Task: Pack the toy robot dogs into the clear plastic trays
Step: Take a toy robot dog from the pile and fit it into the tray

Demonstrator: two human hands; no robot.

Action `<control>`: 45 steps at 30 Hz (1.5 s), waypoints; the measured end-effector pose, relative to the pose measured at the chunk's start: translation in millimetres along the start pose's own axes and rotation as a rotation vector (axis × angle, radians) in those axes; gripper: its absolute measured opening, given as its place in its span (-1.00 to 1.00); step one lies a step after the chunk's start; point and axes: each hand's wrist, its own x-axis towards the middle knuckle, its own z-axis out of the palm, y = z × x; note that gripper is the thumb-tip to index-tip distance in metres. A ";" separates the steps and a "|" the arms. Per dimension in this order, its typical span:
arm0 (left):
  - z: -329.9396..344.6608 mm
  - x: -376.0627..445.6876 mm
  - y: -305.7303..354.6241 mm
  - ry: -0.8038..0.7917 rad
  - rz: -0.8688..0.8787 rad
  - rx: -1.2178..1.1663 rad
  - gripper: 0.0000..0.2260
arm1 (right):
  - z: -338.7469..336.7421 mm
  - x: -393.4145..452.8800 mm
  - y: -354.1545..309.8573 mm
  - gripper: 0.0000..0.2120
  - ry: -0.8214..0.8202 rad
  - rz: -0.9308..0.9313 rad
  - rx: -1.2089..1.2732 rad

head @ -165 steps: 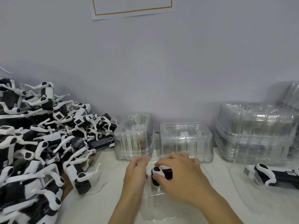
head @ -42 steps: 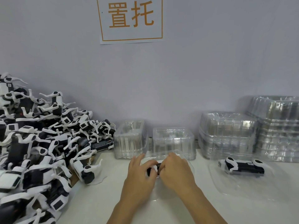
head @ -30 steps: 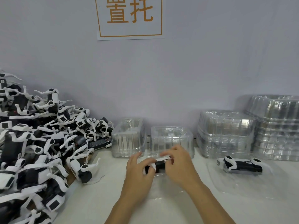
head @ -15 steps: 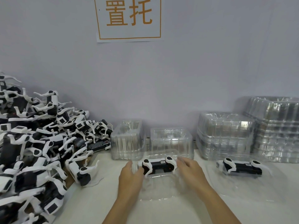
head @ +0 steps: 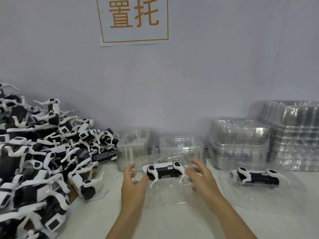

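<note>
- Centre tray (head: 172,197): a clear plastic tray on the white table (head: 172,225), directly before you; it serves as the landmark below.
- Toy robot dog (head: 164,170): black body, white legs, lying lengthwise in the far part of the centre tray.
- Your left hand (head: 133,184): at the tray's left edge, fingers loosely spread, fingertips touching the clear wall; it clamps nothing.
- Your right hand (head: 202,178): at the tray's right side, fingers apart and relaxed, beside the dog's leg; contact cannot be told.
- Second packed dog (head: 257,176): in another clear tray (head: 276,200), right of the centre tray.
- Loose dog pile (head: 38,152): left of the centre tray.
- Stacked empty trays (head: 240,142): behind it, to the right.
- Wall sign (head: 133,19): above it.
</note>
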 end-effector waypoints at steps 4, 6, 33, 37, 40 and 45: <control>-3.5 -0.3 -0.8 -0.006 0.089 0.230 -0.50 | 1.6 0.0 2.3 -0.80 0.020 0.013 -0.026; -6.4 -0.6 2.2 0.001 0.248 0.439 -0.46 | 2.4 -0.2 1.9 -0.86 0.029 0.020 -0.019; -0.9 -3.8 0.3 -0.100 0.882 0.840 -0.40 | -0.5 4.8 -0.6 -0.65 0.224 -0.071 0.142; 2.1 -3.7 3.3 -0.054 1.027 0.842 -0.44 | 0.2 3.0 -2.0 -0.67 0.227 -0.080 0.178; 2.4 -4.1 3.5 -0.038 1.046 0.825 -0.44 | 0.9 1.6 -3.0 -0.67 0.235 -0.084 0.209; 3.2 -8.9 9.9 0.005 0.803 0.494 -0.57 | 1.8 2.1 -3.4 -0.68 0.244 -0.055 0.303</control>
